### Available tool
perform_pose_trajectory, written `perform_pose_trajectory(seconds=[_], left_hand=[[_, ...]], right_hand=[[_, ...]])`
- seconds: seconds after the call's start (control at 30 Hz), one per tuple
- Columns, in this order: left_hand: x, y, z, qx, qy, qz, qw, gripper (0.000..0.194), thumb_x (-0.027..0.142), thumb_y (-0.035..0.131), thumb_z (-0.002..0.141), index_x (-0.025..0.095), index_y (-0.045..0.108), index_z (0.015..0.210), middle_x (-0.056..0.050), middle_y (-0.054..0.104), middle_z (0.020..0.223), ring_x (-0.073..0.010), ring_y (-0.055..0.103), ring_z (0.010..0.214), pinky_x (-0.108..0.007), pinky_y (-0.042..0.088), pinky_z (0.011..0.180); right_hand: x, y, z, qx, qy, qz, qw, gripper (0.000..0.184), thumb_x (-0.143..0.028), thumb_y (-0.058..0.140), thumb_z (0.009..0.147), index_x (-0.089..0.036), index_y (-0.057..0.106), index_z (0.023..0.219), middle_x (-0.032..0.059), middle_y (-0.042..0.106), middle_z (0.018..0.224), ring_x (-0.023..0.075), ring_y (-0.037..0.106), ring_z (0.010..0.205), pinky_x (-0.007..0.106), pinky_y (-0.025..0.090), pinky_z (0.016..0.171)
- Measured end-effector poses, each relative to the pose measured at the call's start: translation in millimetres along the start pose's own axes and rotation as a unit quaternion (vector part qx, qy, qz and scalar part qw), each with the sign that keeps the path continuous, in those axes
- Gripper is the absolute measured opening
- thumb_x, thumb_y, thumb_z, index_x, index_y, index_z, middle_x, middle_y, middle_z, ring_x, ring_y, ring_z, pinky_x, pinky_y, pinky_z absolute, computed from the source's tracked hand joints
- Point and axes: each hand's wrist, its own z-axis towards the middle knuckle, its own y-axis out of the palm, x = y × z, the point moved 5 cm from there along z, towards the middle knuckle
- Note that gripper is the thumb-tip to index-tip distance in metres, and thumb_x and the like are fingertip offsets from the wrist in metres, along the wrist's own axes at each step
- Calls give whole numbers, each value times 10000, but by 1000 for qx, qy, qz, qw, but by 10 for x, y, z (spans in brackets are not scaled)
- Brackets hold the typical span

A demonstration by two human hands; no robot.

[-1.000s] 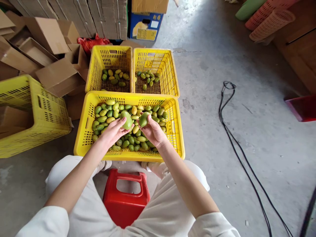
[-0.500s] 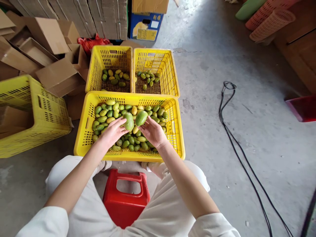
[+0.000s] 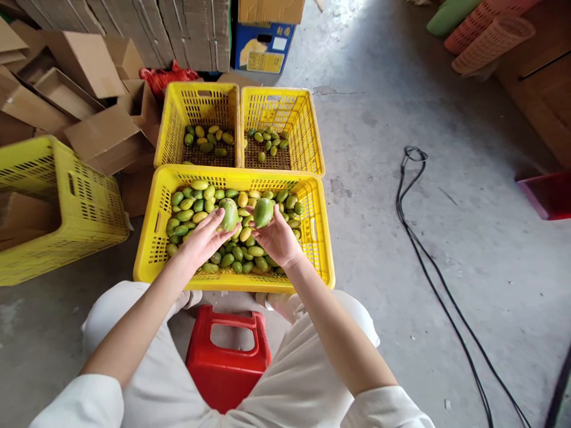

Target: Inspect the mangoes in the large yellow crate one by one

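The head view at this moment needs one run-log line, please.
left hand: holds green fruit | right hand: holds another green fruit | front yellow crate: many fruits | two crates behind: fewer

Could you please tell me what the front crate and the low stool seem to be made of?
The front crate looks like yellow moulded plastic, slightly shiny, judging by its slotted walls and smooth rounded rim. The stool is probably hard plastic too, glossy red, with highlights along its rounded edges, though painted metal can't be fully excluded.

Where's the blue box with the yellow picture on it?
In the head view, the blue box is near the top, slightly left of the middle, under a brown box and beyond the back-right yellow crate.
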Motion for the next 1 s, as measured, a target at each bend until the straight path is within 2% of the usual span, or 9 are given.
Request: perform_pose_trajectory(seconds=[0.13,0.23,0.4,0.57,0.67,0.73,0.83,0.93,1.0], left_hand=[[-14,-27,57,6,-24,8,1000,233,328,753,1074,179,770,1252,-60,835,955,-146,757,715,-234,632,698],[7,-39,81,-3,-31,25,999,284,436,728,1085,166,781,1156,-74,815,885,-140,701,635,-230,551,582],[84,-86,98,-17,1,46,999,278,424,777,1041,195,785,1197,-106,849,1022,-166,726,728,-265,552,650],[95,-60,58,-27,-15,49,998,210,383,730,1043,190,790,1099,-87,815,923,-168,677,705,-265,522,615],[100,-5,5,-33,-6,45,998,147,311,761,1006,198,780,1098,-31,771,845,-146,679,705,-241,531,625],[90,20,-19,-38,1,52,998,200,245,786,979,205,769,1175,-13,779,866,-135,703,730,-233,557,663],[63,2,-16,-28,19,63,997,344,113,845,901,193,721,1212,-22,808,933,-157,776,861,-266,626,836],[36,-47,18,-14,34,65,997,502,27,898,812,185,692,1241,-40,826,1025,-202,816,1038,-330,628,1044],[24,-58,33,-21,32,65,997,532,36,914,803,184,702,1268,-57,835,1085,-228,819,1123,-356,618,1108]], right_hand=[[-29,8,-3,-11,28,25,999,325,-576,685,1073,-263,775,1069,48,847,1217,130,606,669,231,488,496],[-23,-16,0,3,23,34,999,290,-532,740,1043,-276,790,1171,26,820,1025,151,625,677,249,513,529],[17,-41,10,0,37,11,999,447,-678,708,1020,-295,807,1228,2,737,870,188,655,731,300,569,621],[-8,-17,-8,-8,42,0,999,528,-733,741,969,-273,792,1222,-5,694,848,176,613,722,292,533,604],[-13,5,-33,-1,31,-3,1000,439,-633,823,930,-288,784,1199,-12,713,912,174,635,777,298,558,661],[-19,7,-41,12,4,1,1000,362,-516,918,855,-303,774,1110,-26,734,964,169,660,834,296,584,741],[-25,-3,-38,31,-40,0,999,377,-362,1004,731,-300,749,1001,-38,755,977,165,680,902,295,598,854],[-22,-9,-25,37,-53,-3,998,404,-290,983,713,-303,759,1049,-29,773,983,178,700,969,324,595,947],[-29,-8,-19,37,-53,-2,998,435,-253,947,711,-311,764,1102,-26,778,980,189,723,1028,343,592,1005]])
